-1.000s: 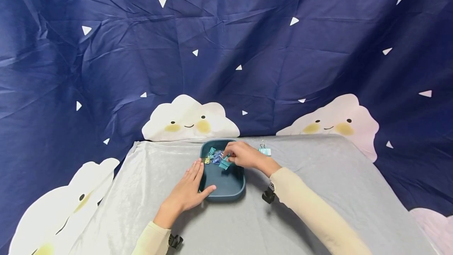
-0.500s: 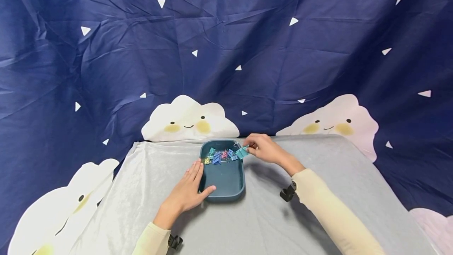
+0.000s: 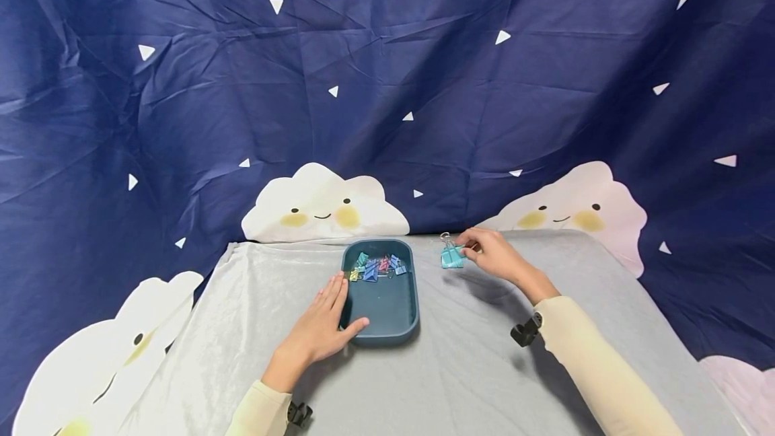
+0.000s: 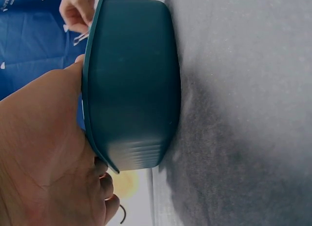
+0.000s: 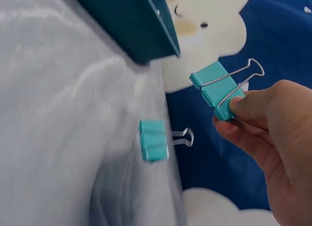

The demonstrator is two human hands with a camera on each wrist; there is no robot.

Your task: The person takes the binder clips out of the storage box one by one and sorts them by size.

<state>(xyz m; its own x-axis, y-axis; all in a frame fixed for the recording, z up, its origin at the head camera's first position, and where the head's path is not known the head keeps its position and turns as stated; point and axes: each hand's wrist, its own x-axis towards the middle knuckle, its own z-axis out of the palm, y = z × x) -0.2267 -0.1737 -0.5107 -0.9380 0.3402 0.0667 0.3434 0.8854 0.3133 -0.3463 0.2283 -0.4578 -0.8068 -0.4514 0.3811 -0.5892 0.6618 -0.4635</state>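
My right hand (image 3: 493, 254) pinches a teal binder clip (image 5: 214, 84) by one side, between thumb and fingertips. A second teal binder clip (image 5: 153, 140) lies on the grey cloth below it, apart from the held one in the right wrist view. From the head the two clips overlap, so their outlines are hard to separate. My left hand (image 3: 321, 321) lies with fingers extended along the left rim of a dark teal plastic box (image 3: 381, 340). Inside the box, towards its back, are small binder clips: blue ones (image 3: 371, 270), a yellow one (image 3: 354, 275), a pink one (image 3: 384, 264) and a green one (image 3: 362, 259).
Grey cloth (image 3: 484, 369) covers the table, and its back edge runs just behind the box and the loose clips. A navy curtain (image 3: 387, 86) with white clouds and triangles hangs behind. Each wrist wears a black camera mount (image 3: 525, 330).
My right hand has lifted the large teal binder clip out of the box and carried it right, over the clip on the cloth. My left hand has stayed at the rim.
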